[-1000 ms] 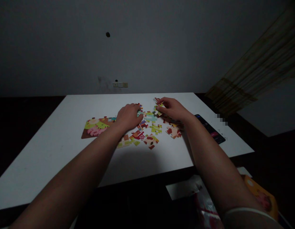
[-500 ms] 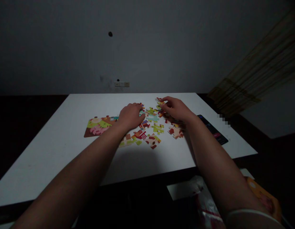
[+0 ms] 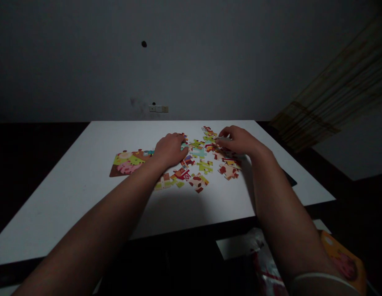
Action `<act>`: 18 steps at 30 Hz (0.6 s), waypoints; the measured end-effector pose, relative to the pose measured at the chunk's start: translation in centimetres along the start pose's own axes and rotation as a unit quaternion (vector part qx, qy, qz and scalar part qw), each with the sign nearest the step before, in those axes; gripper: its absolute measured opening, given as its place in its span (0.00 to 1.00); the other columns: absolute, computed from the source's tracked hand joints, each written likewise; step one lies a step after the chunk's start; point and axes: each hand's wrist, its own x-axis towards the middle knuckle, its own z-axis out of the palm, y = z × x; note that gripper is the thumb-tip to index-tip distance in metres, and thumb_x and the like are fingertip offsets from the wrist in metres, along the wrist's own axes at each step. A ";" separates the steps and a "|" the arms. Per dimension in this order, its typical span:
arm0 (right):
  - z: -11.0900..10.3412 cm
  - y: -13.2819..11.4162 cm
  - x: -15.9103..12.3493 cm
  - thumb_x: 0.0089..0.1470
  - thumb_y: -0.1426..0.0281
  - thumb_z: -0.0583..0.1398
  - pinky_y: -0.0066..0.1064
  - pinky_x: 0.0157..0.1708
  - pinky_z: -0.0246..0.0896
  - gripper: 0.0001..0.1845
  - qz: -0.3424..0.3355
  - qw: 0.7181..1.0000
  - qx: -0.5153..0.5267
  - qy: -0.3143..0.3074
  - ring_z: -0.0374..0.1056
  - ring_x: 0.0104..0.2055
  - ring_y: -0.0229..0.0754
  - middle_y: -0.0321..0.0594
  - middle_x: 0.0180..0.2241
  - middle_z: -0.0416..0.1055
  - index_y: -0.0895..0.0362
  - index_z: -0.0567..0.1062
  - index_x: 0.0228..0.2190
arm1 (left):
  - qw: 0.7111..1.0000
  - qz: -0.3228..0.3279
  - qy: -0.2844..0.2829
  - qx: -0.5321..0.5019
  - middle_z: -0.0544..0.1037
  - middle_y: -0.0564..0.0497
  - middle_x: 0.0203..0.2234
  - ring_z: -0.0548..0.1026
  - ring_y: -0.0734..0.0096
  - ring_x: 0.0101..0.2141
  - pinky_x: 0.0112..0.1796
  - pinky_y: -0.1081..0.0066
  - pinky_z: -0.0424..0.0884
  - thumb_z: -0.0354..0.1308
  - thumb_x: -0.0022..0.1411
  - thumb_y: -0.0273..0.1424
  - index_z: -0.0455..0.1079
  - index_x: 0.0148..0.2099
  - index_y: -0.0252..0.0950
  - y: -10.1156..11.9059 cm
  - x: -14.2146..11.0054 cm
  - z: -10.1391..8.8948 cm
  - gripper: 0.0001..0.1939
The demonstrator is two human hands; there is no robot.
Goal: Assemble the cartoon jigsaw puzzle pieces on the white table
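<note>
Loose jigsaw puzzle pieces (image 3: pixel 205 166) lie scattered over the middle of the white table (image 3: pixel 70 189). My left hand (image 3: pixel 171 150) rests palm down at their left side, fingers extended and thumb apart, covering some of them. Left of it lies a joined puzzle section (image 3: pixel 126 163) with a pink animal, partly hidden by my left forearm. Over the right edge of the scattered pieces is my right hand (image 3: pixel 237 140). Its thumb and index finger are curled close together; what is between them, if anything, is too dim to make out. A brown-spotted piece (image 3: pixel 228 171) lies below that hand.
A dark phone (image 3: pixel 289 177) lies on the table's right side, mostly behind my right forearm. Below the front edge are a clear plastic wrapper (image 3: pixel 268 267) and an orange printed item (image 3: pixel 343 257). A wall with sockets (image 3: pixel 159 109) stands behind the table.
My right hand has moved right, away from the green and yellow pieces at the back, uncovering more of them. Its forearm now covers most of the phone. My left hand has stayed in place.
</note>
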 end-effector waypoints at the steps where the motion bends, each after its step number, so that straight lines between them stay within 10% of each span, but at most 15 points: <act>1: 0.1 -1.4 -0.1 0.63 0.53 0.69 0.48 0.45 0.71 0.15 -0.030 0.999 0.034 -0.012 0.77 0.44 0.58 0.52 0.43 0.84 0.50 0.86 0.41 | 1.000 0.002 0.001 -0.006 0.83 0.36 0.56 0.78 0.43 0.54 0.53 0.48 0.76 0.60 0.75 0.42 0.79 0.58 0.38 0.0 0.0 0.0 0.18; 6: 1.6 -9.1 -1.8 0.62 0.54 0.71 0.41 0.46 0.69 0.13 -0.195 0.944 0.128 -0.234 0.76 0.44 0.51 0.39 0.41 0.83 0.47 0.87 0.44 | 0.999 -0.014 -0.006 -0.033 0.82 0.35 0.58 0.77 0.42 0.56 0.55 0.47 0.74 0.52 0.81 0.43 0.80 0.58 0.37 0.1 0.0 -0.3 0.20; 11: 3.6 -12.7 -2.8 0.51 0.61 0.80 0.49 0.63 0.67 0.29 -0.267 0.929 0.104 -0.232 0.73 0.59 0.59 0.43 0.57 0.80 0.42 0.85 0.55 | 0.999 -0.019 -0.011 -0.035 0.83 0.33 0.54 0.78 0.46 0.54 0.55 0.50 0.72 0.40 0.86 0.40 0.81 0.56 0.35 -0.1 0.2 -0.3 0.28; 18: 3.9 -12.8 -3.1 0.56 0.67 0.74 0.50 0.60 0.70 0.11 -0.262 0.931 0.066 -0.244 0.73 0.55 0.57 0.48 0.52 0.77 0.49 0.83 0.42 | 0.998 -0.027 0.045 -0.036 0.85 0.32 0.53 0.79 0.47 0.54 0.58 0.49 0.68 0.45 0.85 0.38 0.83 0.56 0.32 0.5 -0.2 -0.5 0.25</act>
